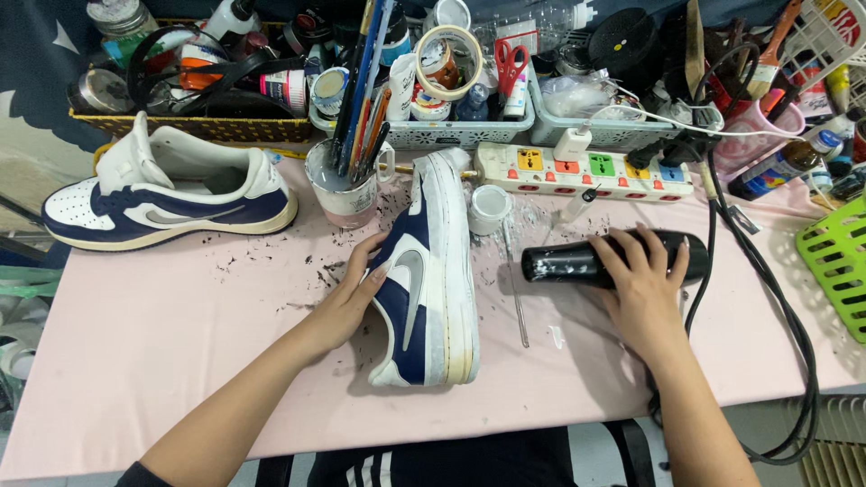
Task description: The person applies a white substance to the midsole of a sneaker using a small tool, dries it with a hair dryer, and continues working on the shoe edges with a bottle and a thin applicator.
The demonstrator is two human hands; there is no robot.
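A navy and white sneaker (431,271) lies on its side in the middle of the pink table (162,361), sole edge turned to the right. My left hand (354,290) rests on its upper from the left, fingers curled over the side panel. My right hand (642,281) lies on top of a black hair dryer (577,265) that lies flat on the table with its nozzle pointing left at the shoe. A thin metal tool (518,298) lies between the shoe and the dryer.
The matching sneaker (167,200) stands upright at the far left. A cup of brushes (347,185), a small white jar (490,207) and a white power strip (586,169) sit behind. Cluttered baskets line the back; black cables (776,298) and a green basket (839,261) are at right.
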